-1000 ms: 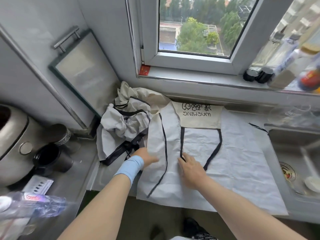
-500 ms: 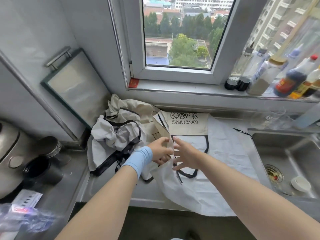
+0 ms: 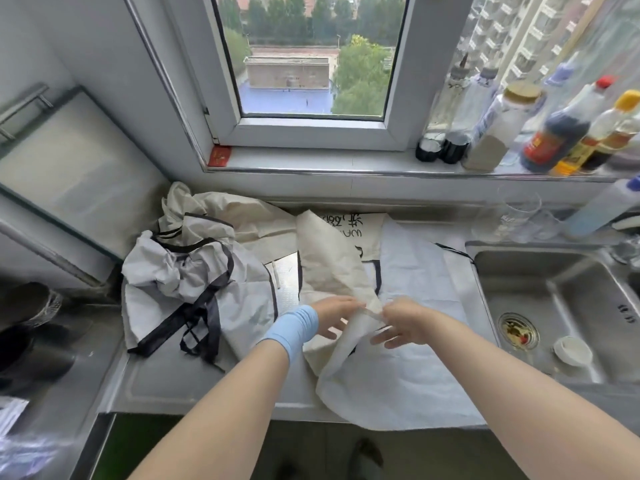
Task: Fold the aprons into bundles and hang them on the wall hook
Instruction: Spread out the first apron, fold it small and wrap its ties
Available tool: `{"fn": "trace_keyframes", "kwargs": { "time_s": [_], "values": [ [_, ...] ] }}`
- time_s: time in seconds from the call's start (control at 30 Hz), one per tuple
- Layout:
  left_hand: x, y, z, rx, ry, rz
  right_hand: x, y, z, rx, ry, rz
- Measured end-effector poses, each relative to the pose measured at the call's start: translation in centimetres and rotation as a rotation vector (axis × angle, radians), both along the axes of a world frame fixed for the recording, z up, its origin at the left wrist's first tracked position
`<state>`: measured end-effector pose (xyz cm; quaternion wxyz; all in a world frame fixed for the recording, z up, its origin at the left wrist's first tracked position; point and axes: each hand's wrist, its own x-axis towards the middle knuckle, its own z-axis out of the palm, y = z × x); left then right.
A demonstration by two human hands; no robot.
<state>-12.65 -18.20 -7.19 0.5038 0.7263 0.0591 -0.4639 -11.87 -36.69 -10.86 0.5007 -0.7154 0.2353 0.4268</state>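
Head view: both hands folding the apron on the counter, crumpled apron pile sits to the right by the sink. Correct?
Not quite. In the head view the crumpled apron pile lies to the left of the apron being folded, away from the sink. The rest holds: left hand and right hand both grip that apron on the counter.

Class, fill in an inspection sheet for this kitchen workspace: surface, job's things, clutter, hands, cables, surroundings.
Surface: steel counter, mostly cloth-covered.
Job's things: flat apron, left side folded over; crumpled aprons heaped left; hook not seen.
Clutter: glass, small cup in sink.
Hands: left hand and right hand both grip the folded edge.
Cables: nothing seen.
Surroundings: window, bottles on sill.
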Motion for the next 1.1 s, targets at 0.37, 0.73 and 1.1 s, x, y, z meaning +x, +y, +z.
{"fn": "trace_keyframes", "kwargs": {
  "time_s": [0.37, 0.73, 1.1],
  "values": [
    [-4.0, 7.0, 0.6, -0.078, -0.024, 0.276, -0.4, 6.6, 0.0, 0.438, -0.032, -0.126],
    [-11.6, 15.1, -2.1, 0.334, -0.117, 0.700, -8.9, 12.9, -1.7, -0.189, -0.687, 0.438],
    [-18.0, 18.0, -2.9, 0.324, -0.099, 0.809, -17.7, 15.0, -5.9, -0.481, -0.727, 1.146]
  ]
}}
